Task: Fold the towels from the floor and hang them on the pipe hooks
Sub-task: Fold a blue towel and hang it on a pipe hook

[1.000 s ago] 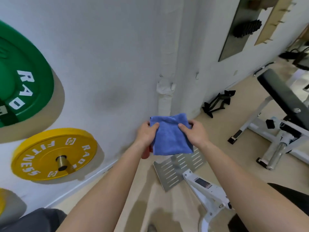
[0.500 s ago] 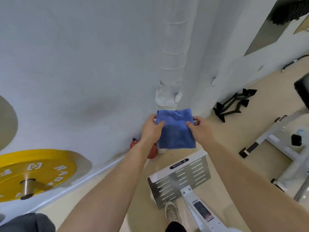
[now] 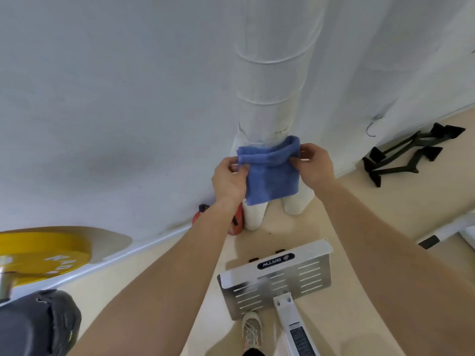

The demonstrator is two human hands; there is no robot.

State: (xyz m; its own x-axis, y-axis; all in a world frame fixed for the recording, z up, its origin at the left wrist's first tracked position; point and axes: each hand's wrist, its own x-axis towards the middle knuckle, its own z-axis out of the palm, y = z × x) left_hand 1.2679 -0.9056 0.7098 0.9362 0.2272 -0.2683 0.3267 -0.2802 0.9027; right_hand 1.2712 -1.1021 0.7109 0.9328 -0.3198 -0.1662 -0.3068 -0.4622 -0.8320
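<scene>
A folded blue towel [image 3: 271, 176] hangs right in front of the white wrapped pipe [image 3: 272, 80], its top edge rolled over against the pipe. My left hand [image 3: 228, 179] pinches the towel's upper left corner. My right hand [image 3: 314, 163] pinches its upper right corner. A thin wire hook [image 3: 281, 131] shows on the pipe just above the towel; another wire hook [image 3: 372, 127] hangs on the wall to the right. Whether the towel is caught on a hook is hidden by the cloth.
A white and grey metal footplate [image 3: 277, 276] of a gym machine lies on the beige floor below my arms, next to my shoe [image 3: 252, 330]. A red object [image 3: 235, 219] sits by the pipe's base. Black handles [image 3: 411, 155] lie at right, a yellow weight plate [image 3: 43, 250] at left.
I have stepped closer to the pipe and raised the towel against it. Its top edge is now rolled over, and both hands pinch the upper corners.
</scene>
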